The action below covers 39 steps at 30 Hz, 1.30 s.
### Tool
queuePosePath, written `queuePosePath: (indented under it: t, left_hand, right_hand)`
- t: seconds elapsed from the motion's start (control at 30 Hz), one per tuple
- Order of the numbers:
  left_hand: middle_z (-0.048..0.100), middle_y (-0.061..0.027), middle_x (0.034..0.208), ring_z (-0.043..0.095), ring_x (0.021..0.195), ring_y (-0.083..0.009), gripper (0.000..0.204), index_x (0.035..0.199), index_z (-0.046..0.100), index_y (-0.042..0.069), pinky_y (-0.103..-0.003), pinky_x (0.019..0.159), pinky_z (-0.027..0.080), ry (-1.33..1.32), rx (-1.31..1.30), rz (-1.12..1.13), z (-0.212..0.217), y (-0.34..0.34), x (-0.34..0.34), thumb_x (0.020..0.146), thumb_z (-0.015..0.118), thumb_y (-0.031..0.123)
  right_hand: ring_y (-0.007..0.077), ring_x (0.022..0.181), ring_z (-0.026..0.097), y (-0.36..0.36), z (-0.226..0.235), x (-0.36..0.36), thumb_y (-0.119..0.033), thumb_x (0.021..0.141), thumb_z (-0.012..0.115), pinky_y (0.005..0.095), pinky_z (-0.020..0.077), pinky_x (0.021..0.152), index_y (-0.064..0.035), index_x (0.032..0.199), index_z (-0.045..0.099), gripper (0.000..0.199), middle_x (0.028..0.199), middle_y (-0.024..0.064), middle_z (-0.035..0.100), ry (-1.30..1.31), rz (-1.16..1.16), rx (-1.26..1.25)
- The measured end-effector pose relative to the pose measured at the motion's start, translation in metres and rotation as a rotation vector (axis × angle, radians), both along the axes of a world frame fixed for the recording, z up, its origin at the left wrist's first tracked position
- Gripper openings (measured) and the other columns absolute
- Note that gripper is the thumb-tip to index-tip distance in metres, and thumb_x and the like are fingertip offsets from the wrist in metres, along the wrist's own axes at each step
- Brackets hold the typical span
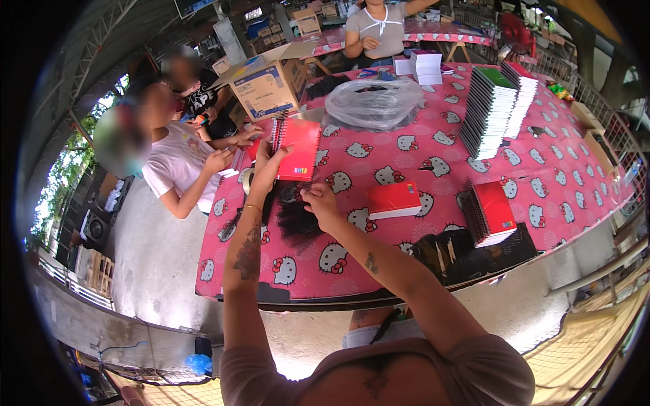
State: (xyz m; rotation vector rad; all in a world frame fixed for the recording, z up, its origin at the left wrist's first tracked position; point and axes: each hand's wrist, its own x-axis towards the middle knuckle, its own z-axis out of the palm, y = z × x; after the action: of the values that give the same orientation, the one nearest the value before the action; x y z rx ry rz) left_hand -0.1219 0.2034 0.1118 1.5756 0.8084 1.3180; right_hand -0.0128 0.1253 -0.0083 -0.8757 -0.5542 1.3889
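- Above the near left part of the pink cartoon-patterned table, our left hand holds a red spiral notebook, thumb across its cover and the black coil along its left edge.
- Our right hand sits just below that notebook with fingers curled in; we cannot tell whether they pinch anything.
- Beneath our hands, a loose heap of fine black material lies on the table.
- To its right we see a short stack of red-covered books, and farther right a stack of red spiral notebooks near the table's front edge.
- Farther back on the right, a tall stack topped by a green notebook stands beside another stack with a red top.
- Toward the middle rear we have a clear plastic bag, with an open cardboard box to its left.
- Across the table we face a person in a light top.
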Motion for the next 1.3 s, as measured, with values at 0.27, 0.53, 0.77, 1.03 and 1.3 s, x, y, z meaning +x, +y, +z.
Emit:
queuePosePath:
  t: [0.27, 0.53, 0.77, 1.03, 1.3]
  left_hand:
    - [0.063, -0.0082, 0.112, 0.062, 0.104, -0.0176, 0.051, 0.126, 0.052, 0.001, -0.030, 0.090, 0.050, -0.132, -0.130, -0.034, -0.007, -0.020, 0.014, 0.085, 0.074, 0.022]
    - [0.065, -0.0063, 0.114, 0.065, 0.104, -0.0183, 0.044, 0.123, 0.057, 0.004, -0.035, 0.092, 0.052, -0.495, -0.293, -0.143, 0.002, -0.049, 0.043, 0.089, 0.070, 0.029]
    - [0.066, -0.0082, 0.118, 0.066, 0.106, -0.0204, 0.048, 0.127, 0.054, 0.003, -0.039, 0.097, 0.052, -0.588, -0.369, -0.296, -0.002, -0.119, 0.060, 0.092, 0.066, 0.033]
    - [0.061, -0.0100, 0.122, 0.064, 0.108, -0.0197, 0.067, 0.137, 0.047, 0.002, -0.036, 0.090, 0.055, -0.403, -0.316, -0.608, -0.067, -0.249, 0.161, 0.079, 0.076, 0.019]
    - [0.061, -0.0088, 0.125, 0.060, 0.110, -0.0194, 0.065, 0.136, 0.049, 0.001, -0.036, 0.100, 0.047, 0.476, -0.383, -1.137, -0.130, -0.238, 0.217, 0.076, 0.075, 0.002]
  right_hand:
    - [0.0108, 0.078, 0.065, -0.005, -0.006, -0.003, -0.012, 0.089, 0.074, 0.0259, 0.0539, 0.065, -0.0110, 0.108, 0.057, 0.026, 0.094, -0.0005, 0.066, -0.003, 0.017, 0.012]
    - [0.0143, 0.081, 0.067, -0.009, -0.014, 0.006, -0.012, 0.091, 0.070, 0.0287, 0.0562, 0.071, -0.0096, 0.114, 0.058, 0.026, 0.097, 0.0016, 0.065, 0.176, -0.013, -0.084]
    - [0.0190, 0.111, 0.058, -0.080, 0.022, 0.113, -0.045, 0.104, 0.047, 0.0378, 0.0452, 0.096, -0.0101, 0.143, 0.046, 0.052, 0.127, 0.0059, 0.058, 0.171, 0.066, 0.194]
    - [0.0253, 0.131, 0.046, -0.274, 0.070, 0.213, -0.029, 0.084, 0.080, 0.0408, 0.0384, 0.106, -0.0024, 0.154, 0.020, 0.096, 0.140, 0.0153, 0.046, -0.556, -0.280, 0.519]
    - [0.0316, 0.129, 0.046, -0.344, -0.034, 0.226, -0.019, 0.066, 0.092, 0.0441, 0.0375, 0.109, 0.0033, 0.151, 0.018, 0.115, 0.137, 0.0210, 0.040, -0.930, -0.670, 0.266]
